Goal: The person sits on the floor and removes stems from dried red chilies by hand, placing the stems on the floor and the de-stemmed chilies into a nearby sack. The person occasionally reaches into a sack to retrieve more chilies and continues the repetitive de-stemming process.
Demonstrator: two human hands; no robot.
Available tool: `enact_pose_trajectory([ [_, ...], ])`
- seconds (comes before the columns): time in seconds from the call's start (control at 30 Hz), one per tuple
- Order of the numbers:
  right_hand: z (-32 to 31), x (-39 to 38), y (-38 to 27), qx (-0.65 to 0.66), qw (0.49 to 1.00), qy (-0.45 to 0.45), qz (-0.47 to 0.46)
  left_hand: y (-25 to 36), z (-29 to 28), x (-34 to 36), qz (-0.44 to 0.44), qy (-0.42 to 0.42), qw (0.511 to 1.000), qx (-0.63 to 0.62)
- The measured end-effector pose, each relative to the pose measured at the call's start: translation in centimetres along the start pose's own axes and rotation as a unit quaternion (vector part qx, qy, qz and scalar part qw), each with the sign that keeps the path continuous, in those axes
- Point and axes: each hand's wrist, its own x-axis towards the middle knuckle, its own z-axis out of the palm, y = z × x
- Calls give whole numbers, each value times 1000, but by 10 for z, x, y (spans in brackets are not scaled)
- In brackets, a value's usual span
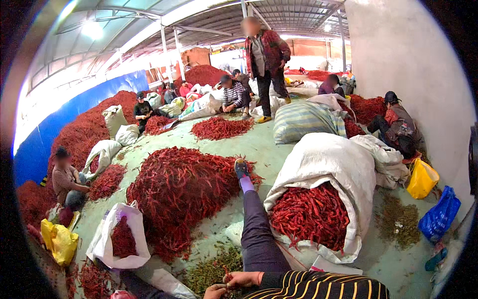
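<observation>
The right hand point(245, 279) pinches a small red pepper point(227, 272); the left hand point(215, 291) is beside it, but I cannot tell if its fingers also grip. For good work, the pepper should be held lightly near its end, above the green stems point(214, 266), so it does not break. The outstretched leg point(261, 234) lies between the pepper heap point(174, 194) and the open white sack point(323, 154), hindering direct reach.

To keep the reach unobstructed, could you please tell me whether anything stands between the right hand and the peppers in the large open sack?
Yes: in this view, the outstretched leg crosses the line from the right hand to the red peppers in the sack.
</observation>
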Motion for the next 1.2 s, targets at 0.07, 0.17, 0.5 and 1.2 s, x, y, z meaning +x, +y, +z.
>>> enact_pose_trajectory([
  [0.07,11,7,3,-45,999,-17,-12,-8,-10,0,-34,39,999,-10],
  [0.17,19,2,-10,-137,989,-43,16,-24,-14,7,26,61,994,88],
  [0.5,-11,23,38,-44,997,33,45,-16,-17,-5,14,81,995,-59],
  [1.2,21,9,0,146,962,198,119,-49,-26,0,4,120,989,-84],
])
